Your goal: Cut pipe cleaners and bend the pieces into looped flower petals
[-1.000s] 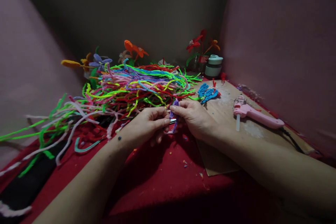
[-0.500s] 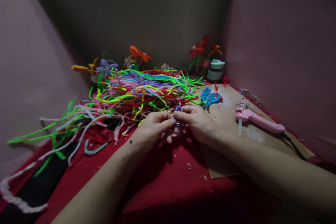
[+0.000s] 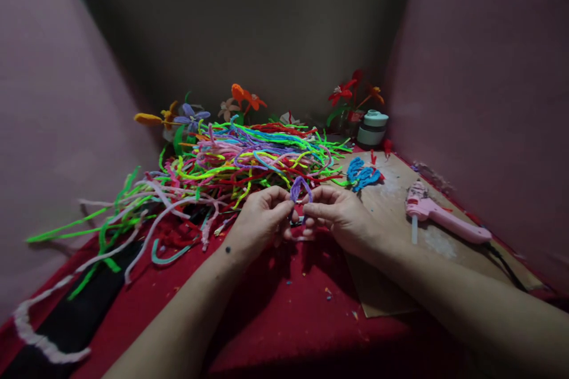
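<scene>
Between my two hands a purple pipe cleaner (image 3: 301, 182) is bent into a small pointed loop, peak upward. My left hand (image 3: 265, 213) pinches its left side with thumb and forefinger. Its right side is pinched by my right hand (image 3: 334, 212). Both hands are over the red cloth, just in front of a big heap of coloured pipe cleaners (image 3: 262, 151). The lower ends of the purple piece are partly hidden by my fingers.
A pink glue gun (image 3: 448, 219) lies on a brown board (image 3: 386, 284) at the right, its cord running off. Blue pipe-cleaner loops (image 3: 362, 174) rest on the board's far left. Behind stand pipe-cleaner flowers (image 3: 191, 117) and a pale green lidded jar (image 3: 372, 129). Walls rise on both sides.
My hands have moved slightly apart, and the purple pipe cleaner, narrow and pressed together before, now shows as an opened loop. The whole view has shifted a little.
</scene>
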